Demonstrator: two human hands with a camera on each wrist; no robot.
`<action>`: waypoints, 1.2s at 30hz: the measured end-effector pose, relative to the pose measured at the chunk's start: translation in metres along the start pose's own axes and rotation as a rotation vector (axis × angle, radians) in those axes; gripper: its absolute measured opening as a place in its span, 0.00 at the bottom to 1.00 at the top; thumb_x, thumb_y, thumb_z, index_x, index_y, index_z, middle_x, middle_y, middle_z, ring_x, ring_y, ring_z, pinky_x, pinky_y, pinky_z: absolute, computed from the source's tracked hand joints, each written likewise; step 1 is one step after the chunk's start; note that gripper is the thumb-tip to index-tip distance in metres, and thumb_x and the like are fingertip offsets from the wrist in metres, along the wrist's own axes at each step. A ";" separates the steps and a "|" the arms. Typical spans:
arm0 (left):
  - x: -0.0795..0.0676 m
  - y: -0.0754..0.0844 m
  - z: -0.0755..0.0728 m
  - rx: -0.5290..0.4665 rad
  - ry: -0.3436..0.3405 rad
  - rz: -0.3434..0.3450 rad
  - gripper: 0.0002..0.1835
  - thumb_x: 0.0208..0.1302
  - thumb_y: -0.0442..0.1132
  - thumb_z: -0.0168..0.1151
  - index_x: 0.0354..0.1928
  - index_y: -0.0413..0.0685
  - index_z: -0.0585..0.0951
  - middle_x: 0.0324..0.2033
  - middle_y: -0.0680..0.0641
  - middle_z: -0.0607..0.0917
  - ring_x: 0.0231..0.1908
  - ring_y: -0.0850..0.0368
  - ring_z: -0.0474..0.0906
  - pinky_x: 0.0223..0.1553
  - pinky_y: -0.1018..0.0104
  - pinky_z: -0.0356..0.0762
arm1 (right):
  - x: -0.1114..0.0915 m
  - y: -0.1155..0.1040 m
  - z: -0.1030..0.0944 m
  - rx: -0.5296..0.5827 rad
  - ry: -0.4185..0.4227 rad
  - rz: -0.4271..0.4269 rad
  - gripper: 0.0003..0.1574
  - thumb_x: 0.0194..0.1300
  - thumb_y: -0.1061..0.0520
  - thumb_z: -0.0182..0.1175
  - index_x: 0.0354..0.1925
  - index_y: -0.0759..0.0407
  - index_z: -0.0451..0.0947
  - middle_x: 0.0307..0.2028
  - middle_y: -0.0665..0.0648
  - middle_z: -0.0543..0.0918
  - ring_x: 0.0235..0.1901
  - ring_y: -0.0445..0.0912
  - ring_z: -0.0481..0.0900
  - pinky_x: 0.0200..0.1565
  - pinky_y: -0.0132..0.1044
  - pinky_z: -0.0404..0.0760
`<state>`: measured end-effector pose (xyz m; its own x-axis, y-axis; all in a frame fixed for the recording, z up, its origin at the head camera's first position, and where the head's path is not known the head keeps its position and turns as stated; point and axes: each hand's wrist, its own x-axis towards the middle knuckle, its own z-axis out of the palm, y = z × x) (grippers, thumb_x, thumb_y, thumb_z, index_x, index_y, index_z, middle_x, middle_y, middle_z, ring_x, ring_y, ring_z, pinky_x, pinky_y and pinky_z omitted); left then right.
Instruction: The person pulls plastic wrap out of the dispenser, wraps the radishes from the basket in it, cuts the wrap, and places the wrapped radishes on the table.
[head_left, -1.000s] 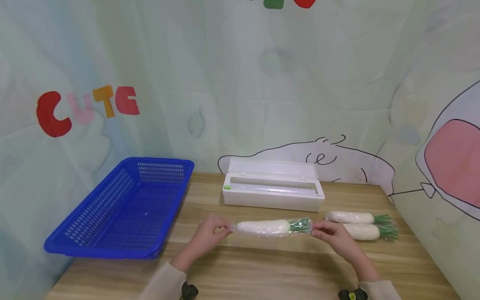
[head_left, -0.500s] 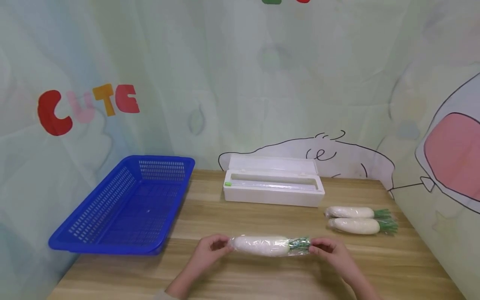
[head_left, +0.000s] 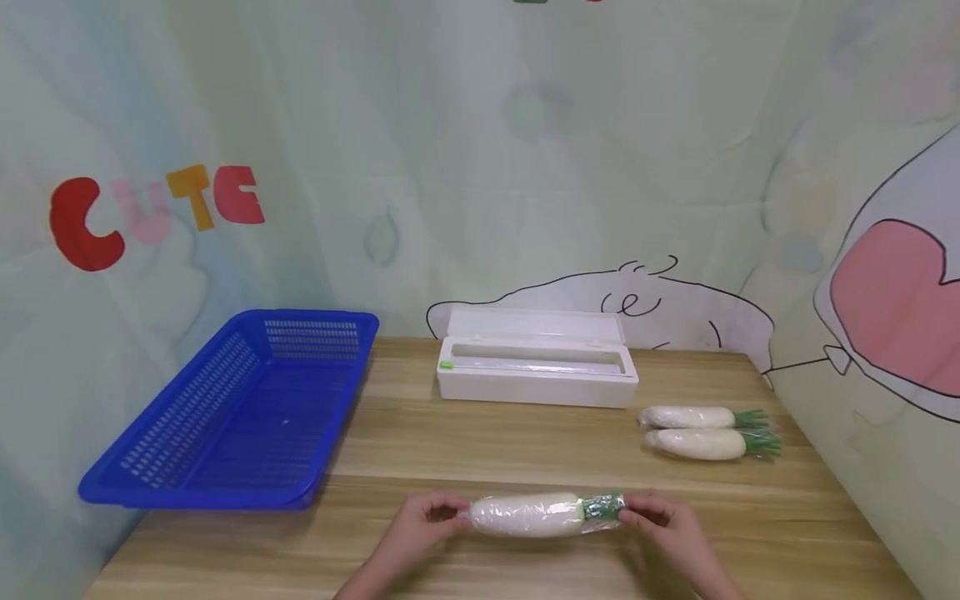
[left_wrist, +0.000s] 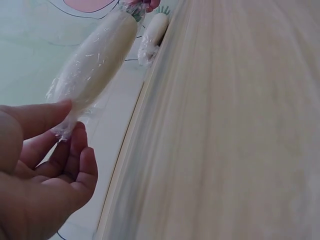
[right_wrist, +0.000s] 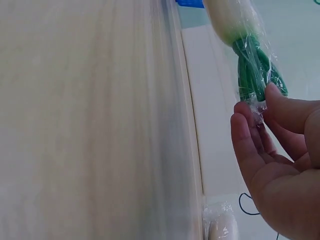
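A white radish [head_left: 525,515] with green tops, wrapped in clear plastic film, is held lengthwise between both hands near the front of the table. My left hand [head_left: 426,527] pinches the twisted film at its pointed end; in the left wrist view the thumb and fingertips meet on that film [left_wrist: 65,131]. At the leafy end, my right hand [head_left: 667,527] pinches the gathered film just past the green stems [right_wrist: 252,70]. Two more wrapped radishes, a rear one [head_left: 688,417] and a front one [head_left: 697,444], lie side by side on the right of the table.
A blue plastic basket [head_left: 330,454] stands on the left. At the back of the wooden table [head_left: 420,450] sits a white cling film box [head_left: 536,390], lid raised and a roll inside. A printed curtain [head_left: 465,167] hangs behind the table.
Both hands have brought the wrapped radish down and nearer the front edge, still pinching its two ends. The head view has shifted slightly; basket, box and the other radishes stay in place.
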<state>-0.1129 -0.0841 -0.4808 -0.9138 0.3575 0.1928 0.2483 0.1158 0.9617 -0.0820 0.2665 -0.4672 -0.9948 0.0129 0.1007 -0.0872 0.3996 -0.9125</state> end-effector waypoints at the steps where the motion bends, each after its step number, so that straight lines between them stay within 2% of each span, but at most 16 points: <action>1: 0.000 0.001 0.001 0.014 -0.006 -0.010 0.11 0.55 0.35 0.69 0.37 0.32 0.83 0.34 0.43 0.86 0.34 0.66 0.79 0.37 0.72 0.78 | -0.001 0.001 0.000 -0.006 0.008 0.029 0.13 0.55 0.66 0.67 0.39 0.74 0.81 0.36 0.53 0.86 0.32 0.31 0.79 0.37 0.27 0.80; 2: 0.001 0.002 0.002 0.030 -0.011 -0.037 0.11 0.55 0.35 0.69 0.37 0.33 0.83 0.34 0.44 0.86 0.34 0.66 0.79 0.37 0.72 0.78 | -0.001 0.001 0.000 -0.019 0.013 0.050 0.13 0.54 0.66 0.68 0.39 0.74 0.81 0.36 0.56 0.86 0.32 0.32 0.79 0.37 0.27 0.80; 3: 0.002 0.004 0.003 0.050 -0.011 -0.096 0.12 0.54 0.36 0.70 0.37 0.34 0.83 0.34 0.44 0.86 0.34 0.66 0.78 0.37 0.72 0.77 | -0.001 0.001 0.000 -0.035 0.018 0.075 0.14 0.54 0.66 0.68 0.39 0.74 0.81 0.36 0.59 0.86 0.31 0.31 0.79 0.37 0.27 0.80; 7: 0.011 0.010 0.005 0.141 -0.003 -0.173 0.10 0.54 0.35 0.70 0.38 0.38 0.83 0.32 0.47 0.84 0.33 0.61 0.76 0.36 0.72 0.75 | 0.007 0.001 0.001 -0.092 0.011 0.090 0.13 0.55 0.66 0.68 0.39 0.73 0.82 0.36 0.65 0.86 0.31 0.34 0.80 0.37 0.28 0.80; 14: 0.038 0.016 -0.006 0.234 0.085 -0.130 0.06 0.55 0.32 0.68 0.35 0.40 0.83 0.30 0.49 0.84 0.33 0.59 0.76 0.36 0.70 0.74 | 0.035 -0.019 0.007 -0.125 0.061 0.091 0.11 0.58 0.66 0.66 0.39 0.73 0.83 0.35 0.65 0.87 0.31 0.41 0.83 0.35 0.30 0.80; 19: 0.055 0.017 -0.016 0.320 0.138 -0.156 0.05 0.58 0.33 0.66 0.37 0.41 0.84 0.30 0.50 0.83 0.33 0.57 0.74 0.34 0.67 0.72 | 0.056 -0.024 0.014 -0.187 0.052 0.078 0.14 0.61 0.62 0.65 0.42 0.71 0.83 0.37 0.65 0.86 0.35 0.48 0.84 0.35 0.32 0.79; 22: 0.061 0.011 -0.020 0.360 0.148 -0.192 0.06 0.59 0.33 0.66 0.38 0.42 0.83 0.30 0.50 0.82 0.33 0.57 0.73 0.33 0.65 0.71 | 0.066 -0.022 0.020 -0.197 0.039 0.075 0.14 0.62 0.62 0.64 0.43 0.72 0.82 0.38 0.65 0.86 0.36 0.50 0.84 0.37 0.35 0.80; 27: 0.071 -0.001 -0.024 0.383 0.161 -0.204 0.06 0.58 0.33 0.66 0.38 0.41 0.83 0.31 0.49 0.82 0.34 0.56 0.73 0.34 0.64 0.71 | 0.077 -0.019 0.027 -0.210 0.035 0.061 0.15 0.62 0.61 0.63 0.44 0.73 0.82 0.39 0.67 0.86 0.40 0.53 0.84 0.42 0.41 0.81; 32: 0.079 -0.009 -0.026 0.371 0.173 -0.197 0.07 0.58 0.34 0.66 0.38 0.41 0.84 0.34 0.47 0.84 0.35 0.56 0.75 0.38 0.61 0.73 | 0.081 -0.017 0.031 -0.223 0.023 0.045 0.14 0.61 0.63 0.64 0.42 0.74 0.81 0.38 0.67 0.86 0.40 0.55 0.83 0.41 0.41 0.81; 36: 0.081 -0.015 -0.026 0.368 0.146 -0.167 0.07 0.57 0.33 0.66 0.38 0.39 0.83 0.34 0.46 0.85 0.35 0.56 0.76 0.40 0.60 0.75 | 0.080 -0.009 0.032 -0.233 0.014 0.046 0.11 0.60 0.64 0.64 0.40 0.72 0.82 0.37 0.65 0.86 0.38 0.52 0.82 0.41 0.39 0.79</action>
<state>-0.1994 -0.0810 -0.4741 -0.9805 0.1741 0.0915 0.1672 0.4929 0.8538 -0.1624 0.2345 -0.4635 -0.9965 0.0481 0.0680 -0.0257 0.5988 -0.8005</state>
